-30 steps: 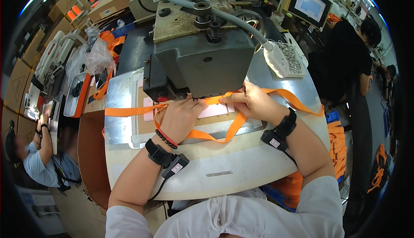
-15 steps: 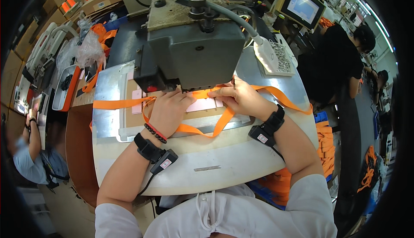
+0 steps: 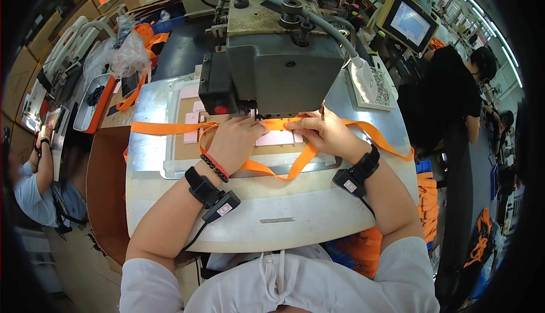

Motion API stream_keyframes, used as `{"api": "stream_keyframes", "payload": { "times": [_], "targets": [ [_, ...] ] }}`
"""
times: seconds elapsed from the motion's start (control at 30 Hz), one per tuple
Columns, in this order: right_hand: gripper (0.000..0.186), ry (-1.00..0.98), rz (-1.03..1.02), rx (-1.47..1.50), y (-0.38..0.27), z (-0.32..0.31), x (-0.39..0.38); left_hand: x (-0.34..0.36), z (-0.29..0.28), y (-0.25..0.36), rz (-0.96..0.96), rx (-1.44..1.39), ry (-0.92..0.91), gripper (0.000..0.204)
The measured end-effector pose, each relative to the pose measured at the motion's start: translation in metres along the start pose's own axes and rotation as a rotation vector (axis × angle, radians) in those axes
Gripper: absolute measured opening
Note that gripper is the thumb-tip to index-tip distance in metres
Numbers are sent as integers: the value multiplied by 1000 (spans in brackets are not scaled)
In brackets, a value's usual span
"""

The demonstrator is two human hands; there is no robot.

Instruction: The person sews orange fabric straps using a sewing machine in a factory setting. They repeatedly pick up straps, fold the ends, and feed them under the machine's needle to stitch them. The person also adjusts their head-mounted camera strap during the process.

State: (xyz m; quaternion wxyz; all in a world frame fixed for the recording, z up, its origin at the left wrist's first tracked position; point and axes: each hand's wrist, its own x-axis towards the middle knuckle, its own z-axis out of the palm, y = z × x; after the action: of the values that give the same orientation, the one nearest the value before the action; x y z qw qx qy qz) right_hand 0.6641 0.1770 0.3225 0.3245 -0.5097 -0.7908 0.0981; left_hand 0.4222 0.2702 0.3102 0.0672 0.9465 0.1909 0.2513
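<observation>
Under the grey sewing machine head [image 3: 286,77], my left hand [image 3: 231,141] presses the orange strap [image 3: 304,158] with curled fingers; their tips are partly hidden near the needle area. My right hand [image 3: 326,134] pinches the same strap just right of them, thumb and index close together. The strap runs out to both sides and loops down in front of my hands. It lies over a template board with pink pads [image 3: 275,137] on a metal work plate [image 3: 142,154]. A red button [image 3: 221,109] is on the black box beside the machine head.
A tray of small metal parts [image 3: 379,89] and a screen [image 3: 404,19] stand right; an orange-rimmed tray [image 3: 86,108] and plastic bags [image 3: 128,57] lie left. Co-workers work at left [image 3: 34,191] and right [image 3: 448,91]. Cartons [image 3: 105,194] and piled orange straps [image 3: 427,211] flank the table.
The whole view has shifted with the head. My hands stay on the strap under the machine head, with little visible change in their grip.
</observation>
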Motion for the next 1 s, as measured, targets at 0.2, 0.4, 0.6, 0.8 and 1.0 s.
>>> {"api": "stream_keyframes", "payload": {
  "times": [0.2,0.4,0.6,0.8,1.0],
  "targets": [
    [33,0,-14,17,1,0,0,-1,4,-2,20,-10,35,16],
    [32,-12,6,13,-1,-1,1,-1,5,-4,2,-20,17,17],
    [30,-25,9,-22,0,-3,0,0,2,0,-32,-19,-15,18],
    [25,16,-30,-7,-1,-3,2,-1,1,0,-16,6,4,17],
    [20,25,3,72,3,-2,2,-1,3,-2,0,-9,12,16]
  ]
}}
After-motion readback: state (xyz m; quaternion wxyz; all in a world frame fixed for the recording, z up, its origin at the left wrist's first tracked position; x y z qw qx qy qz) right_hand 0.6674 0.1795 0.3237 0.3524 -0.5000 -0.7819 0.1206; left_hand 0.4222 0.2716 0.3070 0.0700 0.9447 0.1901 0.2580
